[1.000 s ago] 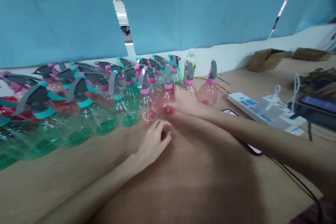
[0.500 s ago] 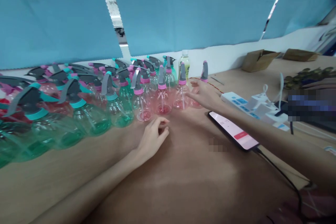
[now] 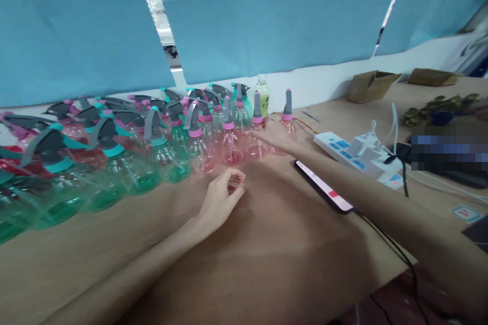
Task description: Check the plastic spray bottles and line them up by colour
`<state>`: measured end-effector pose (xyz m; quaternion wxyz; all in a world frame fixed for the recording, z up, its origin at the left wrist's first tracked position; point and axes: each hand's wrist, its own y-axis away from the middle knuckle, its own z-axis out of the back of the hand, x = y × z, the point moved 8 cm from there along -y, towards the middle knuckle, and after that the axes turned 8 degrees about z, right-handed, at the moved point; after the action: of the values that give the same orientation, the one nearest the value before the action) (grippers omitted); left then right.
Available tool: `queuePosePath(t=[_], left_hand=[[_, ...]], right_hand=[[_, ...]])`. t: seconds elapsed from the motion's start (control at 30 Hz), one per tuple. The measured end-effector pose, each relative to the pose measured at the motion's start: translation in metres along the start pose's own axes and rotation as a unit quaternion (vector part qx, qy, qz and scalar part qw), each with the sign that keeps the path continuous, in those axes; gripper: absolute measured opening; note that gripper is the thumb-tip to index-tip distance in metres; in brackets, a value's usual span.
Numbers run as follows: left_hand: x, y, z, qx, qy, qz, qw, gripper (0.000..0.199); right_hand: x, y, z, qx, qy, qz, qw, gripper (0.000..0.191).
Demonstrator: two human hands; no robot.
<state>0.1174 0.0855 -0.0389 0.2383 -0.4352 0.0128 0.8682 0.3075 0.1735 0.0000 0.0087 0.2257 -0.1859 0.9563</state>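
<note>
And here is the right hand [image 3: 271,134], up among the pink spray bottles at the right end of the front row! Its fingers are loosely spread, with the thumb out to the left, between the rightmost pink spray bottle [image 3: 288,129] and the next pink spray bottle [image 3: 256,148] to its left; whether skin meets plastic, I cannot tell. Down in front, the left hand [image 3: 220,197] is at the table [image 3: 267,269], fingers curled towards the thumb in a loose C, a gap showing inside and nothing pinched.

Just beyond that left hand stand 2 more front-row bottles, a clear-pink spray bottle [image 3: 205,158] and a deeper pink spray bottle [image 3: 232,150], both upright with grey triggers and pink collars. Sweep left and it's green spray bottles [image 3: 173,165] with turquoise collars along the front, a crowd of pink and green ones packed behind!

Behind the right hand, a drink bottle [image 3: 263,92] holds pale green liquid. Under the right forearm lies a smartphone [image 3: 323,187], screen lit, black cable trailing from its near end. Further right, the white power strip [image 3: 337,148] carries white plugs, and past it comes a heap of dried plant-like stuff [image 3: 438,109]. At the back, 2 cardboard boxes [image 3: 369,87], then the blue cloth [image 3: 285,15] behind everything.
</note>
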Motion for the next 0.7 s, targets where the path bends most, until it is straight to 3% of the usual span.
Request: queuePosePath(t=[0.23, 0.4, 0.57, 0.7], left_hand=[[-0.011, 0.000, 0.007, -0.014, 0.061, 0.021, 0.998, 0.010], [-0.016, -0.008, 0.013, -0.036, 0.107, 0.039, 0.993, 0.028], [-0.038, -0.008, 0.017, -0.039, 0.110, 0.000, 0.993, 0.059], [-0.052, 0.003, 0.035, -0.073, 0.084, -0.014, 0.994, 0.052]], right_hand=[[0.010, 0.039, 0.017, 0.014, 0.063, 0.039, 0.997, 0.062], [0.026, 0.085, 0.026, -0.004, 0.084, 0.072, 0.994, 0.062], [0.067, 0.123, 0.021, 0.028, 0.042, 0.134, 0.990, 0.042], [0.101, 0.143, 0.018, 0.027, 0.004, 0.167, 0.986, 0.035]])
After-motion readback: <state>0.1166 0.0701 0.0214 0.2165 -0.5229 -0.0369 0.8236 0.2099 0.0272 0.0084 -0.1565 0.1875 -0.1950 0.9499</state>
